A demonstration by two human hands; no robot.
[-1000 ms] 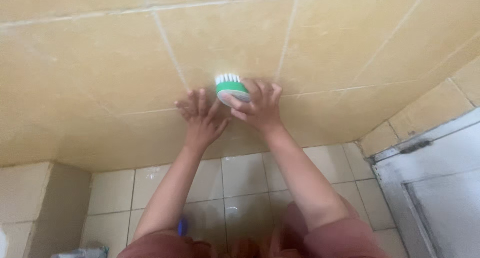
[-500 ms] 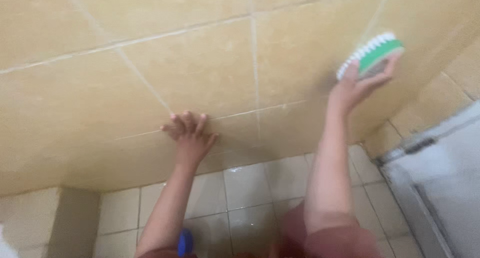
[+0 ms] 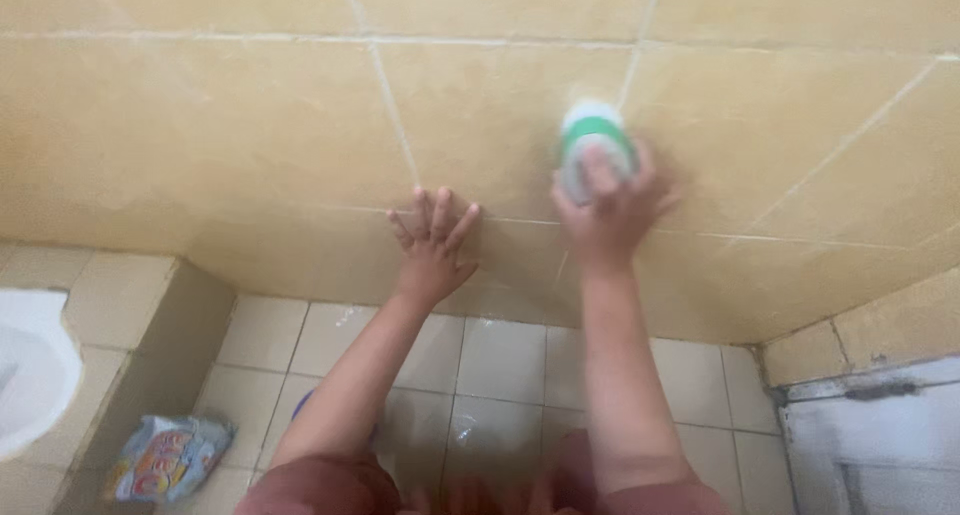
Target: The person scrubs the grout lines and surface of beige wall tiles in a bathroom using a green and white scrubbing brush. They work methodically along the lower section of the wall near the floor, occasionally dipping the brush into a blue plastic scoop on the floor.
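Against the yellow tiled wall (image 3: 200, 125), the person's right hand (image 3: 608, 207) grips a green and white scrub brush (image 3: 592, 135), pressing it to a tile just beside a grout line. Their left hand (image 3: 436, 243) lies flat on the wall, fingers spread, holding nothing. Down on the floor tiles (image 3: 500, 360) lies a crumpled packet (image 3: 165, 455), near a white basin (image 3: 35, 370).

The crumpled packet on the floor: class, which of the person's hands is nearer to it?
Left. The left hand lies flat on the wall, above and right of the packet; the right hand, holding the brush, is farther right.
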